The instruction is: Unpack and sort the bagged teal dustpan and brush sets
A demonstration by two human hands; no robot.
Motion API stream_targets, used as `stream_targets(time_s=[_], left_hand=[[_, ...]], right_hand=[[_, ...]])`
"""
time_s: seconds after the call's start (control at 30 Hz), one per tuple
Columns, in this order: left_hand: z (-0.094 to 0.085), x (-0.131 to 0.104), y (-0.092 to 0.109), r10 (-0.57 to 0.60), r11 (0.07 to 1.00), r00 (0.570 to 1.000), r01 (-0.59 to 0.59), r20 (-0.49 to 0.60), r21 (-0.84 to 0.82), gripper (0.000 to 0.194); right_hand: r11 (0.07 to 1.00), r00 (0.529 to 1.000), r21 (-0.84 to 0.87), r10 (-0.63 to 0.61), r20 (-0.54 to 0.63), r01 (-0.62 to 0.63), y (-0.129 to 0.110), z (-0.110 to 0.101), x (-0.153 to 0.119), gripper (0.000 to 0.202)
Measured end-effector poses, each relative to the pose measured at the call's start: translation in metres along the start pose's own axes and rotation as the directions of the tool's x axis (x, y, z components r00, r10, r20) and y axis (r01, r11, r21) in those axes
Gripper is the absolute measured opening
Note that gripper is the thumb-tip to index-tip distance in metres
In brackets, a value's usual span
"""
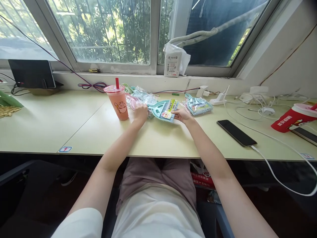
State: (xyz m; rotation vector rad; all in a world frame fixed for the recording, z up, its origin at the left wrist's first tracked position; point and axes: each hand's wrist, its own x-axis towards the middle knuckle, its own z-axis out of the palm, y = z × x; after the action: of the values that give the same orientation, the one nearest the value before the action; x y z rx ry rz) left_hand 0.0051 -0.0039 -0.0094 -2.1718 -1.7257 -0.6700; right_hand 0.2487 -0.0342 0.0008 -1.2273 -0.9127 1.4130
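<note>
Both hands on a teal dustpan set at the far side of the desk.

The dustpan set (164, 110) lies flat between the hands: left hand (140, 113) curled over its handle end, right hand (181, 115) pinching its labelled edge. Just left of the left hand stands a pink drink cup (118, 101); right of the right hand lie another packaged set (198, 104) and, nearer, a phone (236, 133).

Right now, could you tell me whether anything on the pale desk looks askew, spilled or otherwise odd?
One thing stands out: the red paper cup with a pink lid lies tipped on its side at the right end of the pale desk; no spill shows. The pink drink cup stands upright. Both hands, left hand and right hand, hold the teal packaged mini dustpan.
</note>
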Motion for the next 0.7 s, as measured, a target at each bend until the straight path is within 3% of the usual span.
stream_targets(time_s=[0.1,0.2,0.37,0.47,0.57,0.7], left_hand=[[-0.005,0.002,-0.006,-0.012,0.998,1.000,0.012,0.000,0.057,0.043],[-0.013,0.003,-0.007,-0.026,0.994,1.000,0.027,-0.011,0.106,0.044],[-0.021,0.004,-0.003,-0.076,0.996,0.996,0.074,0.037,0.057,0.040],[-0.021,0.004,-0.002,-0.104,0.994,0.994,0.105,0.022,-0.026,0.037],[-0.017,0.003,-0.003,-0.109,0.980,0.993,0.099,-0.047,-0.171,0.036],[-0.015,0.002,0.001,-0.118,0.906,0.968,0.014,-0.221,-0.423,0.032]], right_hand=[[1.000,0.999,0.021,-0.013,-0.032,0.014,0.003,0.000,0.004,0.019],[0.993,0.990,0.100,-0.050,-0.134,0.064,0.004,-0.005,0.008,0.018],[0.982,0.964,0.176,-0.026,-0.263,0.074,0.005,-0.015,0.014,0.020],[0.989,0.978,0.139,-0.021,-0.206,0.051,0.005,-0.013,0.013,0.021],[0.996,0.997,0.077,-0.050,-0.066,0.055,0.007,-0.004,0.008,0.018],[0.978,0.978,0.020,-0.207,0.037,0.206,0.011,0.010,0.006,0.014]])
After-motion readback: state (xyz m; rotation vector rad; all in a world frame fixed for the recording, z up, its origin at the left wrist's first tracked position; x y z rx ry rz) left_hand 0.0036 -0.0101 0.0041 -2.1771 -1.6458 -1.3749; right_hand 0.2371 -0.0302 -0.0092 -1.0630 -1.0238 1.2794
